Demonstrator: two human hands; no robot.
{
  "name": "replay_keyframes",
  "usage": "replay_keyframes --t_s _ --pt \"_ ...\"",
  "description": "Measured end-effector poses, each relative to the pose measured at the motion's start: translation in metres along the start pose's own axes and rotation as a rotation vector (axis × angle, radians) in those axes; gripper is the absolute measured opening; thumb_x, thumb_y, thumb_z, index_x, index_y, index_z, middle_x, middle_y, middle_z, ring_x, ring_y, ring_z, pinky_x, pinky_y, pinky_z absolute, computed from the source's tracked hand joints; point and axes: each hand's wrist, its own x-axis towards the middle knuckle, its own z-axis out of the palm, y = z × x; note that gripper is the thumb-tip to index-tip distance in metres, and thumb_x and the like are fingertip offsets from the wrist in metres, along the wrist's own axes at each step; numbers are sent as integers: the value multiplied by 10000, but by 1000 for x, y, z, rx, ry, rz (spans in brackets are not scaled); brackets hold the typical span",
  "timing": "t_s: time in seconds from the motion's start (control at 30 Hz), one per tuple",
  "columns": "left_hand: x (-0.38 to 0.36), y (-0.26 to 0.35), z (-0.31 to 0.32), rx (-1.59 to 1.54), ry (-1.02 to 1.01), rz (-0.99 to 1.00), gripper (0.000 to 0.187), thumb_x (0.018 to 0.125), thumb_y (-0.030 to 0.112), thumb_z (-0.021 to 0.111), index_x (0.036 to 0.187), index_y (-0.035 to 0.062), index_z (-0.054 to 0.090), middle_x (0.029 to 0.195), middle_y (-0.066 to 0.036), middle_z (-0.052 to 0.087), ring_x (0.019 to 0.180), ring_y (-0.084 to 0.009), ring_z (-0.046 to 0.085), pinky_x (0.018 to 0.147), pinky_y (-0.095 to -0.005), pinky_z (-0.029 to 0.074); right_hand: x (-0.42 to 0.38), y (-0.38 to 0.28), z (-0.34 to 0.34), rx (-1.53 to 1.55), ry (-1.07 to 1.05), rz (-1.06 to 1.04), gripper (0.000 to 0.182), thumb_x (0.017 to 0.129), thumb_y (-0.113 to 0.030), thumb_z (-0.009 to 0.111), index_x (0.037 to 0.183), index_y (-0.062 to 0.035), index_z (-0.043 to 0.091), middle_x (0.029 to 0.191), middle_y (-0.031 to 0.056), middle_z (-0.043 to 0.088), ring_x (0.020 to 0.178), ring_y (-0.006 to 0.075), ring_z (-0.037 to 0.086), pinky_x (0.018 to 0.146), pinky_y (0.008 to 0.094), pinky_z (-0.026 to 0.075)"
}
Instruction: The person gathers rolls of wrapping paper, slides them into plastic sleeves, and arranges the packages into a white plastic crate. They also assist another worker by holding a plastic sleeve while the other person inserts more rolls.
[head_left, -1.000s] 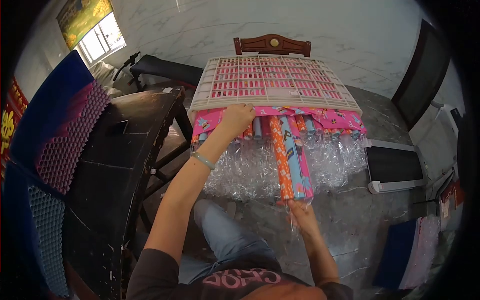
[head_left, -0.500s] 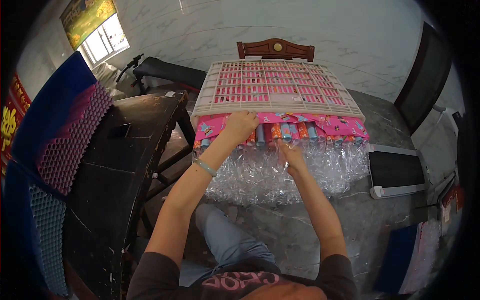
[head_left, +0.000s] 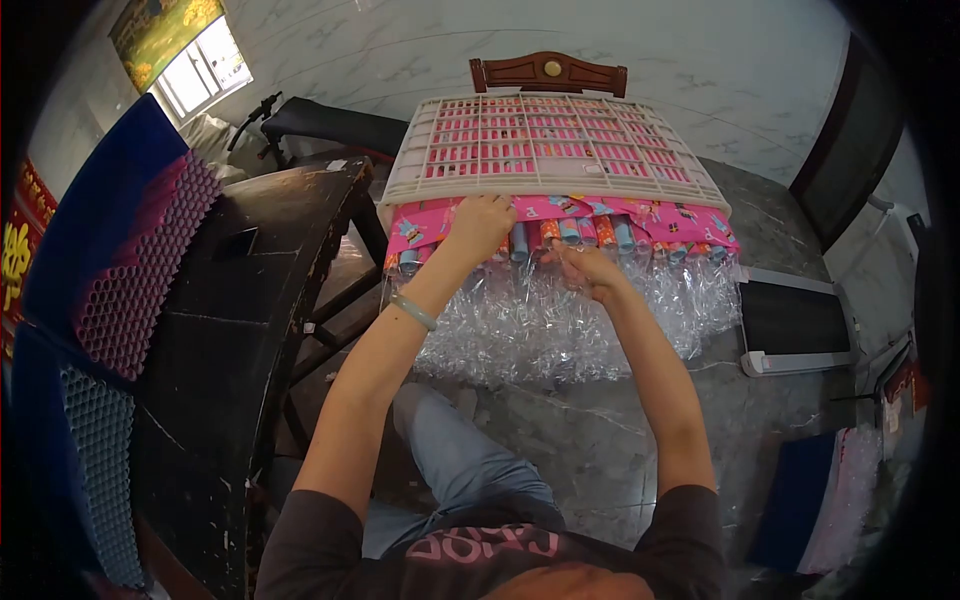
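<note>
My left hand [head_left: 485, 222] is closed, fingers curled over the pink printed sheet [head_left: 655, 222] right at the front rim of the white plastic crate [head_left: 560, 178]. Under that sheet, a row of patterned paper tubes [head_left: 569, 232] in orange, blue and pink pokes out toward me. Clear plastic film [head_left: 520, 335] hangs from the tube ends in a crinkled mass. My right hand [head_left: 588, 270] is at the tube ends with thumb and fingers drawn together, apparently on the film; the fingertips are partly hard to make out.
A worn black table [head_left: 200, 390] stands to my left, with blue boards [head_left: 95, 210] carrying honeycomb-like tubes. Behind the crate is a wooden chair back [head_left: 550, 72]. A grey-and-black treadmill-like machine [head_left: 795, 320] lies at right, near a dark blue panel [head_left: 795, 500] on the floor.
My right hand has risen slightly toward the tube ends and turned, its fingers now pointing left. My left hand keeps its place at the crate rim. The view has tilted down a little.
</note>
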Motion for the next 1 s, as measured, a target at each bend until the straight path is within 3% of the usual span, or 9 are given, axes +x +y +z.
replay_keyframes --t_s 0.03,0.17,0.27,0.37,0.43,0.53,0.7,0.83,1.0 --pt "-3 3 -2 -1 -1 -1 49 675 119 569 681 77 592 789 -40 592 783 -209 589 678 -341 473 -3 -1 -4 -83 -9 -6 441 893 -405 548 1091 -14 599 566 -6 541 458 50 450 409 206 280" --pt "-32 26 -52 -94 31 -184 155 654 144 673 791 85 630 819 -34 595 806 -214 573 693 -352 444 -34 19 15 258 -3 -48 406 899 -380 545 1103 -31 582 940 130 670 688 141 626 550 236 417" --pt "-92 52 -115 -323 133 -338 166 677 97 691 834 75 642 790 -39 593 762 -227 556 678 -354 428 -70 91 28 285 188 -235 309 904 -317 550 962 -17 596 732 87 651 588 122 579 508 232 404" --pt "-168 98 -171 -335 192 -546 178 648 18 716 812 65 664 721 -44 596 735 -223 571 669 -346 429 -93 195 71 244 229 -58 307 902 -339 551 896 -44 634 594 24 573 501 89 503 450 215 362" --pt "-221 130 -202 -301 125 -738 158 650 16 719 792 56 662 700 -45 592 734 -225 572 665 -348 428 -97 236 122 121 -129 292 282 898 -326 563 934 -60 645 697 27 612 589 90 552 530 199 415" --pt "-276 172 -247 -252 -37 -901 167 643 26 723 796 60 664 701 -41 587 741 -218 577 666 -349 429 -80 249 205 -125 -525 311 282 903 -301 562 987 -44 641 752 39 631 641 84 566 577 196 432" --pt "-320 207 -323 128 -131 -1020 192 663 60 718 849 67 672 735 -30 597 765 -201 586 706 -344 438 -55 183 333 -480 -1238 7 257 893 -199 581 1057 -5 617 800 46 652 676 88 573 627 227 470" --pt "-323 226 -370 484 -18 -1247 202 670 68 714 869 66 675 759 -30 609 781 -195 591 730 -346 443 -69 124 416 -550 -1700 28 241 871 -150 606 1070 -16 623 843 55 667 730 93 602 630 227 480" --pt "-332 253 -402 720 53 -1270 232 682 89 703 909 53 669 817 -44 617 808 -197 586 736 -349 442 -99 73 499 -676 -2143 -408 239 849 -146 623 1061 -36 640 814 73 671 708 114 621 606 235 466"
